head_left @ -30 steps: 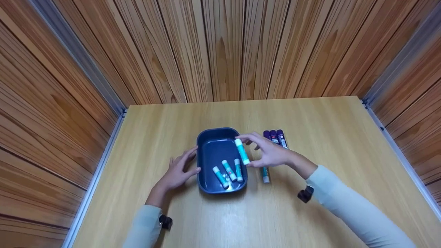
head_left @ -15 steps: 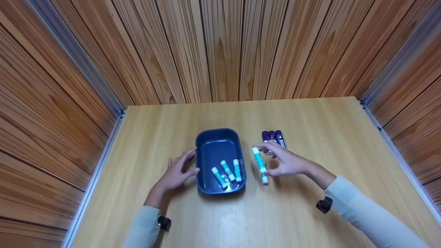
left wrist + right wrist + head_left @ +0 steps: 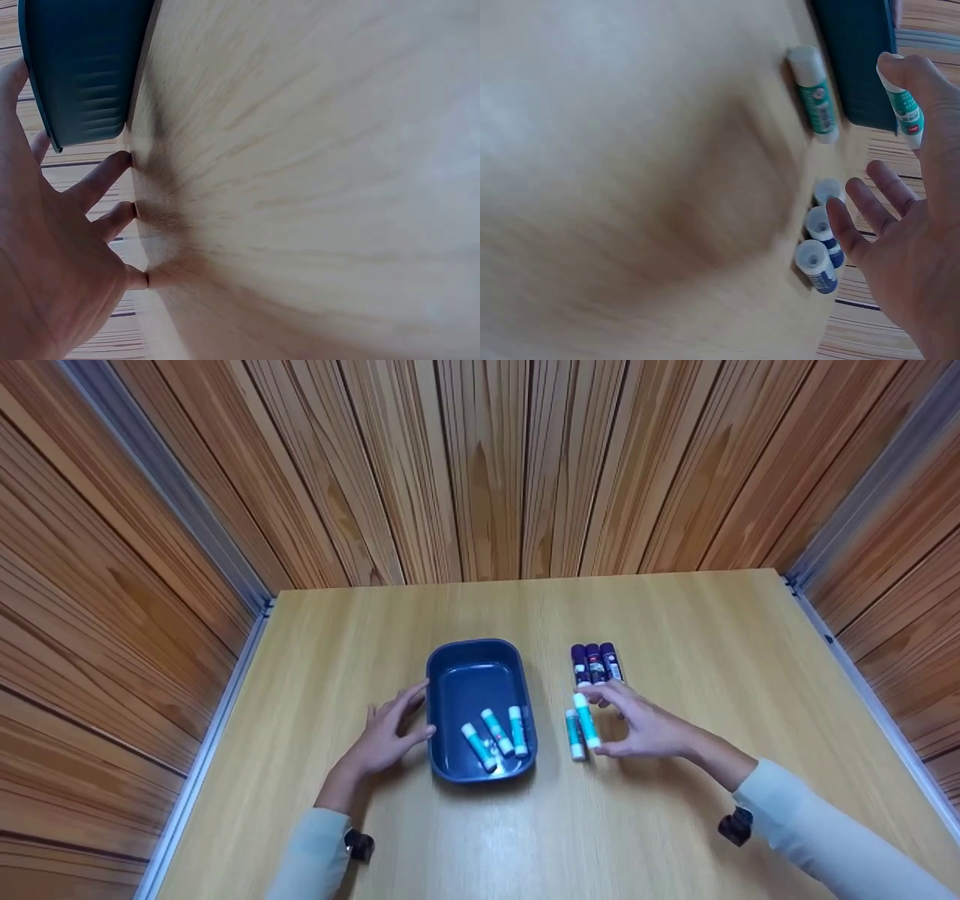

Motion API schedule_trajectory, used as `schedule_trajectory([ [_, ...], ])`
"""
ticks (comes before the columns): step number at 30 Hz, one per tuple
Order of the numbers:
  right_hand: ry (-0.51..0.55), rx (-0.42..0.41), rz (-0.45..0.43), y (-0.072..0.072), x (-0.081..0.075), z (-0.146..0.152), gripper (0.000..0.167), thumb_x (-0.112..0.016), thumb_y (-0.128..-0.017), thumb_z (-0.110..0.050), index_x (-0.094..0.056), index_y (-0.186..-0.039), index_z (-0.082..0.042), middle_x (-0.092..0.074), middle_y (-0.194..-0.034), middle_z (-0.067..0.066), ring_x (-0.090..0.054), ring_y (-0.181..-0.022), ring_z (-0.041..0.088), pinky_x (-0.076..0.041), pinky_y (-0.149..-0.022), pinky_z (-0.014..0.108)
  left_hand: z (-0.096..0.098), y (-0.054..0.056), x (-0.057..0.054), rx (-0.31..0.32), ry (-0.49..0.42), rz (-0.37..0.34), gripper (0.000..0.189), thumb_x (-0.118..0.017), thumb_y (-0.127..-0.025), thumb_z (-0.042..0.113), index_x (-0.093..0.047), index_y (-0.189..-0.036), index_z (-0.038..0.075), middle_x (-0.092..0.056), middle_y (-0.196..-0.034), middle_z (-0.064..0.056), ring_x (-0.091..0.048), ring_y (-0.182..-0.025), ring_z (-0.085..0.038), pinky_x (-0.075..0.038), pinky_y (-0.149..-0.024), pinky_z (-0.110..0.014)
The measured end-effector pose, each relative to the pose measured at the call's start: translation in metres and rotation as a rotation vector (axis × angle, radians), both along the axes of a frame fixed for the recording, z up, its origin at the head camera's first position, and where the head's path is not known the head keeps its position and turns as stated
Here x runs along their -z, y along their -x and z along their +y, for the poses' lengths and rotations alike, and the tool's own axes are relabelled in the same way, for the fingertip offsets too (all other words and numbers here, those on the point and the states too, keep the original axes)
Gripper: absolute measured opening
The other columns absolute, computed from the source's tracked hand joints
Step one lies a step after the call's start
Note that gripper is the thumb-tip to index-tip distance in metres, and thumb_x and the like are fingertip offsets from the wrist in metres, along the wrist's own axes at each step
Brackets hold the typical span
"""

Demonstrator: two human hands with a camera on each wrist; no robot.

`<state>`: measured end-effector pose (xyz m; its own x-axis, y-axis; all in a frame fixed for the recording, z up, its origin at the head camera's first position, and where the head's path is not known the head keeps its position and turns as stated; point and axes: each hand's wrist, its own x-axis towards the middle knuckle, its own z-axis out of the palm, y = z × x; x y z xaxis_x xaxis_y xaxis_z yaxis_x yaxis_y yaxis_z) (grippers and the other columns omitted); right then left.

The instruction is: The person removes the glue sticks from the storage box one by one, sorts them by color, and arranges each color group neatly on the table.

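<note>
My right hand (image 3: 645, 727) pinches a green glue stick with white ends (image 3: 586, 721) between thumb and fingertips. Another green glue stick (image 3: 574, 735) lies on the table just left of it; both also show in the right wrist view, the held glue stick (image 3: 906, 112) under the thumb. At the left side of a dark blue rectangular tray (image 3: 472, 682), my left hand (image 3: 382, 739) rests with fingers spread, thumb and index at the tray wall. In the left wrist view, its other fingertips reach down to the tabletop. Three green glue sticks (image 3: 497, 733) lie in the tray's near half.
Three purple-capped glue sticks (image 3: 595, 662) lie side by side beyond my right hand. Their white bases (image 3: 815, 259) face the right wrist camera. Wood-panelled walls (image 3: 495, 472) enclose the table (image 3: 360, 630) at the back and sides.
My right hand has carried its glue stick from over the tray's right edge rightward and nearer, past the glue stick on the table. The left hand and tray have stayed put.
</note>
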<state>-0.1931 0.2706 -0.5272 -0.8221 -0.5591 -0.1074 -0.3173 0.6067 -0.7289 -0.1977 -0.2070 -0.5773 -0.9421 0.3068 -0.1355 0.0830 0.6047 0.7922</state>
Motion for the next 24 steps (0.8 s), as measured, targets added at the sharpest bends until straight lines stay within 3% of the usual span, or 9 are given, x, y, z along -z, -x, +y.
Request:
schedule_trajectory([
  [10,-0.043,0.066,0.05,-0.011,0.018,0.006,0.093,-0.096,-0.091,-0.03,-0.047,-0.17,-0.02,-0.056,-0.152,0.016,-0.057,-0.141,0.039,-0.056,-0.115,0.067,0.0,0.001,0.001,0.001,0.003,0.004,0.08,-0.071,-0.11,0.05,-0.028,-0.176,0.049,-0.042,-0.184,0.0,-0.022,-0.178,-0.042,0.014,-0.136,-0.083],
  [15,-0.104,0.08,0.065,-0.013,0.022,0.005,0.094,-0.097,-0.088,-0.035,-0.05,-0.168,-0.02,-0.057,-0.146,0.014,-0.053,-0.134,0.034,-0.053,-0.11,0.059,0.0,0.0,0.001,-0.002,0.001,-0.005,0.079,-0.071,-0.11,0.049,-0.027,-0.176,0.05,-0.042,-0.184,0.0,-0.021,-0.178,-0.041,0.015,-0.136,-0.081],
  [24,-0.2,0.093,0.089,-0.011,0.025,0.001,0.093,-0.096,-0.088,-0.043,-0.053,-0.167,-0.02,-0.054,-0.148,0.015,-0.048,-0.135,0.035,-0.054,-0.106,0.057,0.0,-0.001,0.0,-0.005,0.007,-0.013,0.079,-0.07,-0.11,0.051,-0.027,-0.176,0.051,-0.041,-0.185,0.002,-0.02,-0.179,-0.042,0.014,-0.137,-0.081],
])
